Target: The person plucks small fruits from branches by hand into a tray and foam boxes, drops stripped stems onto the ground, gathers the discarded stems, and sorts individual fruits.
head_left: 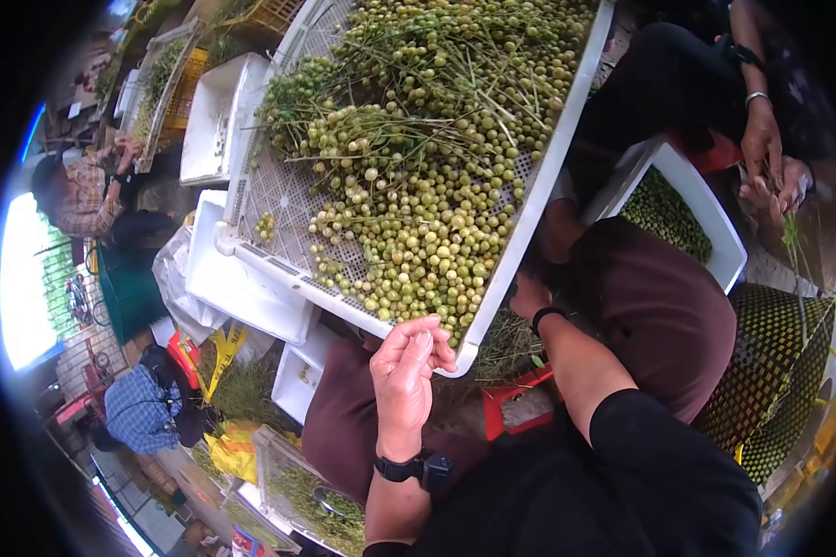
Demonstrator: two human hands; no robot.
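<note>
Okay, left hand (409, 357) is palm-in at the near corner of the tray (283, 200), bottom centre of frame. Forearm comes up near vertical, black watch (424, 469) on the wrist, thumb laid along bunched fingers. From where I stand, can't tell if anything's pinched between the tips. Right hand (529, 295) is just off the tray's right edge, elbow bent, black band (545, 319) at the wrist. Fingers partly hidden, so can't call whether it grips or hangs loose.

Fruit (446, 246) sits in the tray, upper centre of frame: small, round, smooth, yellow-green with a few paler ones. Loose fruit thickest toward the near right corner. Thin dry-looking stems (474, 93) lie crisscrossed over the heap. Greener cluster (302, 84) at the left edge; one small sprig (265, 226) apart on bare mesh.

Tray is white plastic, rectangular, perforated floor, solid raised rim, rounded corners. It sits skewed in frame.

Around it: glossy white bin (241, 278) left of the tray; white tub (731, 249) right of frame, smooth-walled, holding darker green fruit. Black-and-yellow woven basket (762, 357), coarse checked weave, below that. Another person's hands (773, 172), upper right, hold thin green stalks (790, 232).
</note>
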